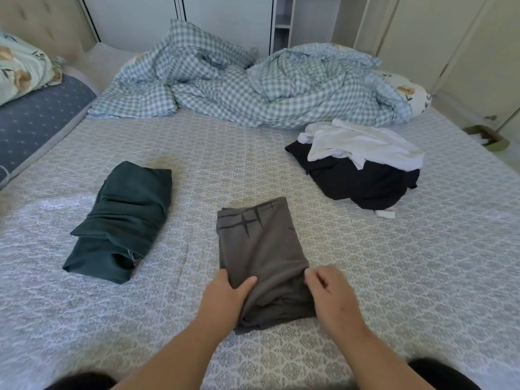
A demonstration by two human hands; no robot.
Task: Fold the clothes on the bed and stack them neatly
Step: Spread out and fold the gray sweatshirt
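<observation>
Both hands are gripping the folded grey T-shirt (261, 257) mid-bed — left hand (225, 298) pinching its left edge, right hand (330, 294) pinching its right — beside 1 folded teal garment (121, 220).

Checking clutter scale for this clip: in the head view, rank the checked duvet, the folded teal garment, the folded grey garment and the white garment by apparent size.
1. checked duvet, largest by far
2. folded grey garment and folded teal garment: alike, unranked
3. white garment: looks smallest, but lies farther away and crumpled, so unsure

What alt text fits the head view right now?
Both hands, left hand and right hand, hold a folded grey shirt on the bed; a folded green garment lies left, an unfolded pile right.
</observation>
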